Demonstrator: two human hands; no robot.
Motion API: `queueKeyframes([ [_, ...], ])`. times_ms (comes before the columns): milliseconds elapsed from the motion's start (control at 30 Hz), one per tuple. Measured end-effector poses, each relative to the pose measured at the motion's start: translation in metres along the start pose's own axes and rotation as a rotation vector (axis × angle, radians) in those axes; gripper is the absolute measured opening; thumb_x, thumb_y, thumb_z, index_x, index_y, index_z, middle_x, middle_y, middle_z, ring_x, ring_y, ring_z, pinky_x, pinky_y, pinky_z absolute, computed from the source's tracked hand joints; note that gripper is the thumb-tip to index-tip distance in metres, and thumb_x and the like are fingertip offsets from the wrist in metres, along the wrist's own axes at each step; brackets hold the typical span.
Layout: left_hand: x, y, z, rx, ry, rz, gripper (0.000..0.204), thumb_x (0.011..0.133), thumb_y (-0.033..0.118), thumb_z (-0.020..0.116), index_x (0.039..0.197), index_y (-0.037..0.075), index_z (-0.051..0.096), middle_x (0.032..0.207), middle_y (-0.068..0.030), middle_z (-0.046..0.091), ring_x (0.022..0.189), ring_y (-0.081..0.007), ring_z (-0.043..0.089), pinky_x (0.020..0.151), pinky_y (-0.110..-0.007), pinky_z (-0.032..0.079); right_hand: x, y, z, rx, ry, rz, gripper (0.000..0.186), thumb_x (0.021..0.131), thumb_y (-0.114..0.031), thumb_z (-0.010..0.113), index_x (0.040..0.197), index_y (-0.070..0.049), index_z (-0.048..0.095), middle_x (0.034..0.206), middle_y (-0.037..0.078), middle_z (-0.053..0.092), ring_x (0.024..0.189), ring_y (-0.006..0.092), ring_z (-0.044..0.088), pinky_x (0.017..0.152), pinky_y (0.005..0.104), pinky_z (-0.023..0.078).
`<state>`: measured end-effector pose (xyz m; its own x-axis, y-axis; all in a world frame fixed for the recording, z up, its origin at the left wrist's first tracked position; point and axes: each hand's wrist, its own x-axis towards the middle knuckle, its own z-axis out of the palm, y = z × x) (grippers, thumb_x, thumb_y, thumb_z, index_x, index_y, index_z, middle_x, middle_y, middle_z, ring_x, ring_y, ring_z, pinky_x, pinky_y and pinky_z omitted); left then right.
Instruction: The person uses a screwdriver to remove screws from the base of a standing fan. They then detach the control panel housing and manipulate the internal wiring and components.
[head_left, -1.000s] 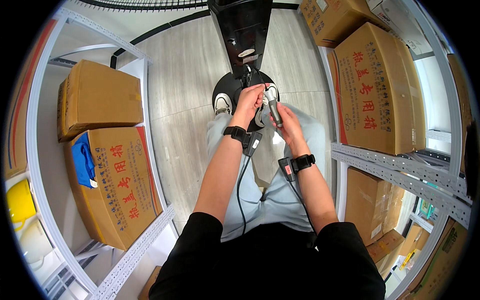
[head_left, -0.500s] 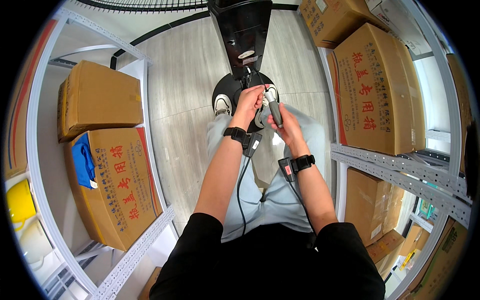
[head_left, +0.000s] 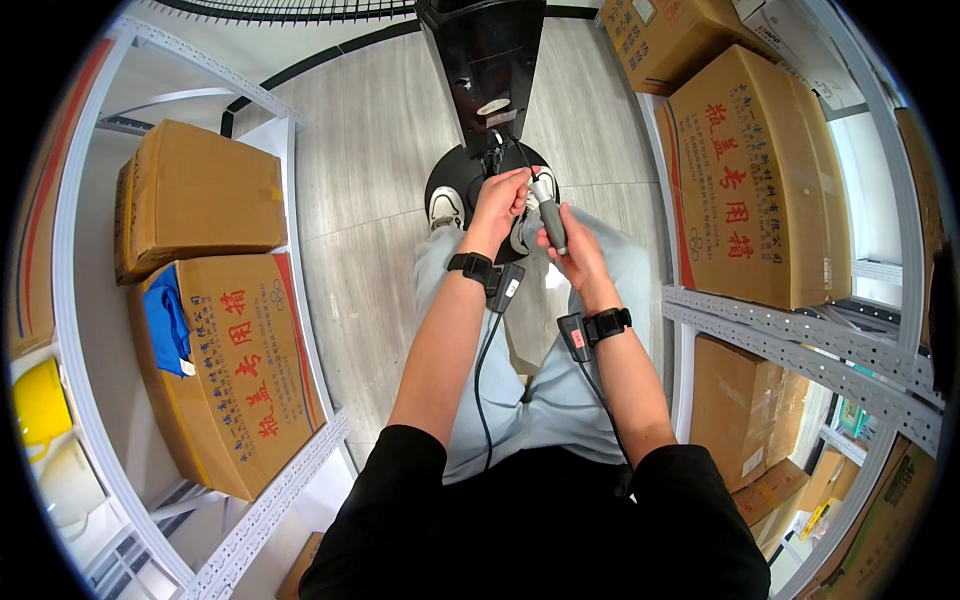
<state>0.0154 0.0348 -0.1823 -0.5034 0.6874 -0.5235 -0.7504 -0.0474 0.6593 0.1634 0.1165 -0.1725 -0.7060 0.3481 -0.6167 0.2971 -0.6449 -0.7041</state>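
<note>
My right hand (head_left: 575, 250) is wrapped around the grey handle of a screwdriver (head_left: 551, 222), which has a lighter collar and a thin dark shaft leading up toward a black stand. Close beside that shaft, my left hand (head_left: 500, 203) is closed with its fingertips pinched together. What is between those fingertips, if anything, is hidden. The black stand (head_left: 482, 75) rises in front of me from a round black base (head_left: 440, 180). Dark fittings (head_left: 494, 160) show at the stand's lower end, partly hidden by my left hand.
Metal shelving (head_left: 285, 200) on the left carries cardboard boxes (head_left: 205, 190) and a blue cloth (head_left: 166, 318). On the right, another rack (head_left: 760, 335) holds a large carton (head_left: 745, 180). My shoes (head_left: 446, 207) are on the round base. Cables run from both wrist bands.
The screwdriver's handle has shifted slightly in my right hand, its lower end moving a little right. My left hand keeps its pinch in nearly the same place.
</note>
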Motion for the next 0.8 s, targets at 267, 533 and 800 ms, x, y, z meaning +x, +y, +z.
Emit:
queueKeyframes([
  [267,0.001,-0.003,-0.002,-0.007,-0.009,0.015,0.027,0.092,0.016,0.055,0.112,-0.001,0.061,0.060,0.0059,0.041,0.049,-0.0039,0.034,0.044,-0.019,0.028,-0.010,-0.007,0.012,0.065,0.067,-0.002,0.046,0.098,-0.045,0.039,0.103,-0.003,0.057,0.080,0.004,0.064,0.070,0.0106,0.062,0.059,0.0222,0.049],
  [533,0.002,-0.002,-0.003,-0.011,-0.004,0.014,0.026,0.092,0.017,0.055,0.111,-0.001,0.061,0.060,0.0057,0.041,0.049,-0.0043,0.033,0.045,-0.020,0.028,-0.002,0.003,0.008,-0.037,0.093,-0.089,0.044,0.097,-0.043,0.043,0.102,-0.002,0.058,0.085,0.005,0.063,0.073,0.0109,0.063,0.058,0.0220,0.050],
  [800,0.001,-0.002,-0.001,-0.003,0.013,0.008,0.026,0.092,0.018,0.055,0.110,0.000,0.062,0.060,0.0057,0.041,0.049,-0.0046,0.034,0.045,-0.020,0.028,-0.006,-0.005,0.007,0.133,0.032,0.036,0.047,0.095,-0.044,0.047,0.103,0.001,0.058,0.087,0.006,0.063,0.075,0.0144,0.065,0.061,0.0227,0.054],
])
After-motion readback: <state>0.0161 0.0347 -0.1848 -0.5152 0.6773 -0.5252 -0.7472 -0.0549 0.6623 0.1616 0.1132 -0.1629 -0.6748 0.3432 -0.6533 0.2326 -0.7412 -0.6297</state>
